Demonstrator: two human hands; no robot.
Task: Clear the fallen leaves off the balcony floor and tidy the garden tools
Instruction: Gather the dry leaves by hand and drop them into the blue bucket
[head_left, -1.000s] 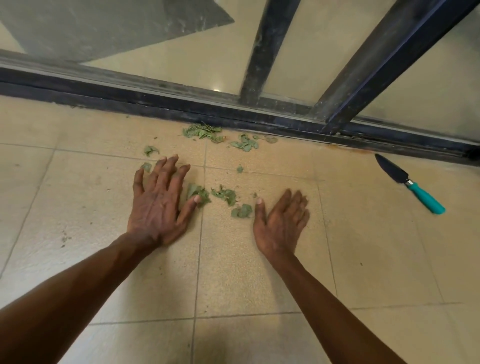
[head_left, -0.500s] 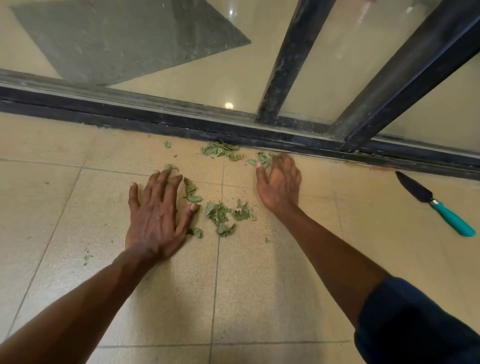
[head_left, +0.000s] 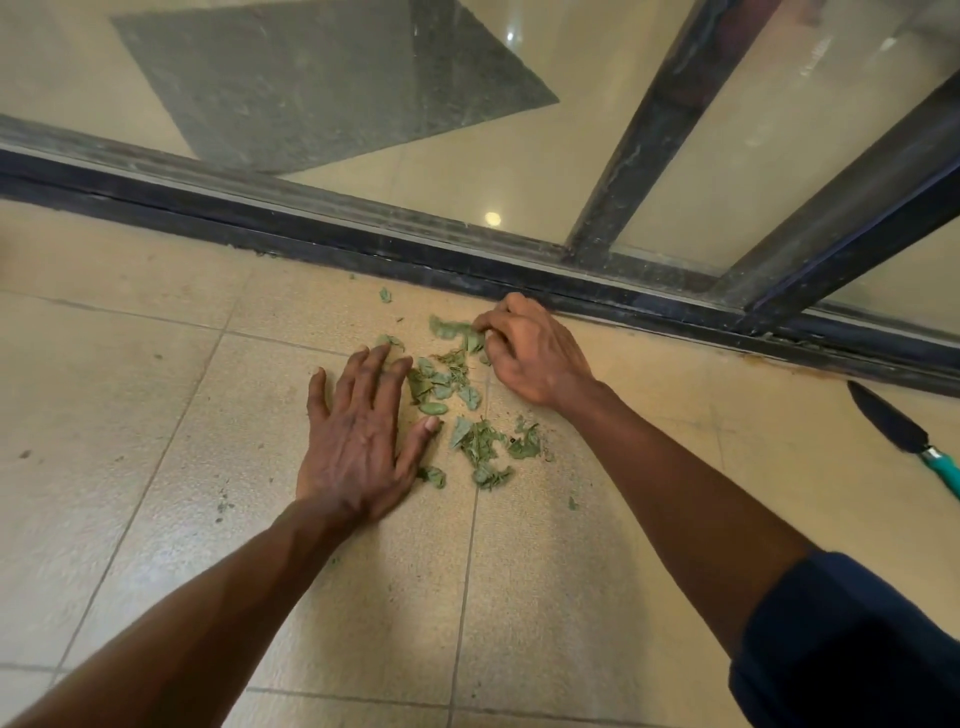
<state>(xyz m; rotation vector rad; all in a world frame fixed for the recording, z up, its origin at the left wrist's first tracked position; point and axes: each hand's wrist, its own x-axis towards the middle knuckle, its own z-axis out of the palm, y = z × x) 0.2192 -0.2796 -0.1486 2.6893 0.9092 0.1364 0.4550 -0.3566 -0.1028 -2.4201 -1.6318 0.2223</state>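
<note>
My right hand (head_left: 530, 348) had curled onto leaves (head_left: 457, 395), dragging them from door track (head_left: 363, 254); left hand (head_left: 358, 441) flat, open. Still gathering; next needed two-hand scoop.

left hand (head_left: 358, 441) flat, fingers spread; right hand (head_left: 535, 353) farther forward, fingers curled.

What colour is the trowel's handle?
Teal; the trowel handle shows at the head view's right edge.
</note>
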